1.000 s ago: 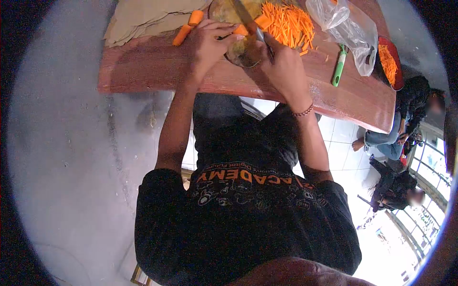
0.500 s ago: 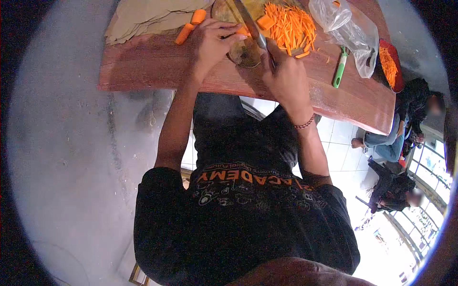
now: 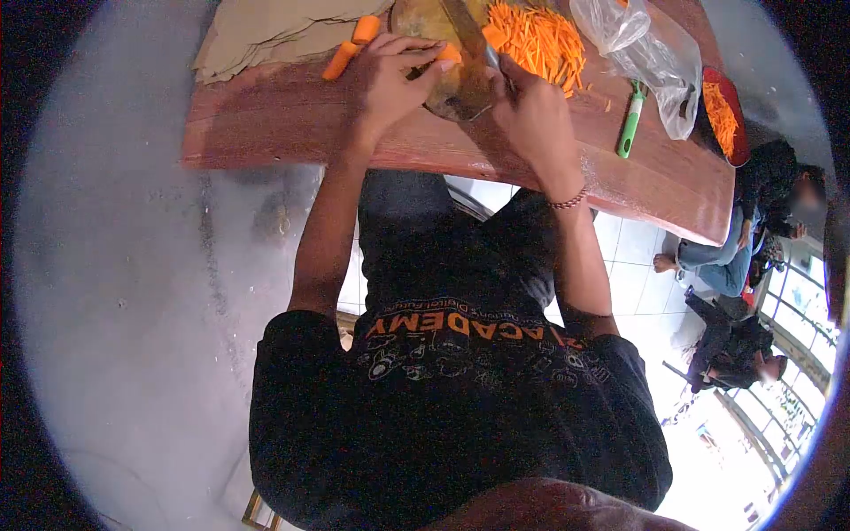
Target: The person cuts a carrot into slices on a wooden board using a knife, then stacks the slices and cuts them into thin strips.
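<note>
My left hand [image 3: 397, 78] is closed, with fingertips and thumb pinching a carrot piece [image 3: 451, 54] on the round wooden cutting board [image 3: 418, 19]. My right hand [image 3: 534, 111] is wrapped round the handle of a knife [image 3: 464, 32], whose blade points away from me over the board, just right of that piece. Against the blade's right side sits a carrot chunk [image 3: 494, 36], partly hidden. Beyond it lies a heap of carrot strips [image 3: 547, 46]. Two carrot pieces, an upper one [image 3: 366, 29] and a lower one [image 3: 340, 62], lie left of my left hand.
Brown paper [image 3: 274, 34] covers the table's [image 3: 266, 128] far left. On the right are a clear plastic bag [image 3: 639, 55], a green-handled peeler [image 3: 631, 122] and a red tray [image 3: 739, 142] holding carrot strips. Two people, one [image 3: 768, 190] above another [image 3: 730, 345], are at the far right.
The knife and my right hand have shifted slightly, and the blade shows more of its flat side. More of the carrot piece under my left fingers is visible.
</note>
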`<action>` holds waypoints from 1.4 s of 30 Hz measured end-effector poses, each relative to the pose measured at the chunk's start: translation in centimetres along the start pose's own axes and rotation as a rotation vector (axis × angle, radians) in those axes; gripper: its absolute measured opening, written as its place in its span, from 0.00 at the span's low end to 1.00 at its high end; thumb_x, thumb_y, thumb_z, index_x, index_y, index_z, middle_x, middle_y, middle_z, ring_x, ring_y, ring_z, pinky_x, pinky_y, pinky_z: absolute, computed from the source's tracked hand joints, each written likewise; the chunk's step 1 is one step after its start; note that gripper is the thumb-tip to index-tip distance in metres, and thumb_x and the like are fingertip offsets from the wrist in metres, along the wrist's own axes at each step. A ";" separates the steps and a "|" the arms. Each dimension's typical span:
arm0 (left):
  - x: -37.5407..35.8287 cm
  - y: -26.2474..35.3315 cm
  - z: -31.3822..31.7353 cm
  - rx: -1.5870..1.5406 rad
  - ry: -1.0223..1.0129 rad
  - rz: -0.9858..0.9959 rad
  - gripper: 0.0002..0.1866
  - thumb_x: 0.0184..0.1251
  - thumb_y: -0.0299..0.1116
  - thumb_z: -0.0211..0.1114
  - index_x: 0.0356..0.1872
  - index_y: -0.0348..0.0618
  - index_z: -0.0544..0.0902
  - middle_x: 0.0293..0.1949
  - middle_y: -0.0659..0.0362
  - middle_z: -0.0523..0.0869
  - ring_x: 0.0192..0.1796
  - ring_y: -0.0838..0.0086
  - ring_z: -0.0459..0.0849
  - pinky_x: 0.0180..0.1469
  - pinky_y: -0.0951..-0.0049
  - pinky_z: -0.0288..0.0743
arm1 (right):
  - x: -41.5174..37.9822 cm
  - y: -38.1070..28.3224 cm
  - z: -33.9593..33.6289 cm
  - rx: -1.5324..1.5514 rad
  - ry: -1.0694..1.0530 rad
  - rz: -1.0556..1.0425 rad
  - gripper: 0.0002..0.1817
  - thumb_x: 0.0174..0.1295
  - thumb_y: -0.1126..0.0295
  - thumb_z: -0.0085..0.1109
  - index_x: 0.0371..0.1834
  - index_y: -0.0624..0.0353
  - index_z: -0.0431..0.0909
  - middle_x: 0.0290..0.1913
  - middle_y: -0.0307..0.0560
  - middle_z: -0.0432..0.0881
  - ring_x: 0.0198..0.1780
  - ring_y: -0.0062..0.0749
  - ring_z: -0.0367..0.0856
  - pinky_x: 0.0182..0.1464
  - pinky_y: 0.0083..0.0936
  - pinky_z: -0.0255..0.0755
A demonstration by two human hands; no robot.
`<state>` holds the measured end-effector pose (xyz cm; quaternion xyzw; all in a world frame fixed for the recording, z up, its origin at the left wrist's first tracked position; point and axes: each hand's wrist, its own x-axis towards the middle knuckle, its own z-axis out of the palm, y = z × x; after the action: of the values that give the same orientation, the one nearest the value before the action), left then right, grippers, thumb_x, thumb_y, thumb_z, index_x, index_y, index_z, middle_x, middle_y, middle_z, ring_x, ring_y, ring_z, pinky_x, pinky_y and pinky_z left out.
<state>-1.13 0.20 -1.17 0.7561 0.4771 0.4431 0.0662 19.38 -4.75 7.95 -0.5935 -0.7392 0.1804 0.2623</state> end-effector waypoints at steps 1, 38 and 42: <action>0.1 0.1 -0.1 0.002 0.002 0.001 0.14 0.59 0.42 0.76 0.41 0.47 0.93 0.41 0.61 0.91 0.48 0.67 0.86 0.54 0.67 0.79 | -0.1 0.0 -0.4 0.041 -0.030 0.063 0.18 0.70 0.60 0.58 0.55 0.58 0.82 0.35 0.69 0.82 0.41 0.65 0.83 0.41 0.48 0.77; -0.4 0.4 -0.2 -0.063 -0.091 -0.163 0.12 0.60 0.38 0.75 0.43 0.49 0.92 0.49 0.63 0.91 0.54 0.73 0.83 0.63 0.72 0.73 | -1.8 -0.7 0.0 0.096 0.114 -0.116 0.11 0.69 0.63 0.55 0.45 0.59 0.81 0.29 0.67 0.81 0.34 0.69 0.81 0.36 0.56 0.76; -0.3 0.1 0.0 -0.011 -0.011 -0.047 0.14 0.57 0.42 0.77 0.40 0.46 0.93 0.44 0.63 0.92 0.49 0.72 0.86 0.56 0.71 0.79 | -2.0 -1.3 -0.5 0.060 0.048 -0.035 0.13 0.69 0.62 0.57 0.48 0.59 0.82 0.32 0.66 0.83 0.38 0.65 0.83 0.40 0.50 0.77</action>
<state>-1.09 -0.07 -1.31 0.7468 0.4919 0.4398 0.0836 18.99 -7.02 8.71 -0.5765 -0.7372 0.1837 0.3008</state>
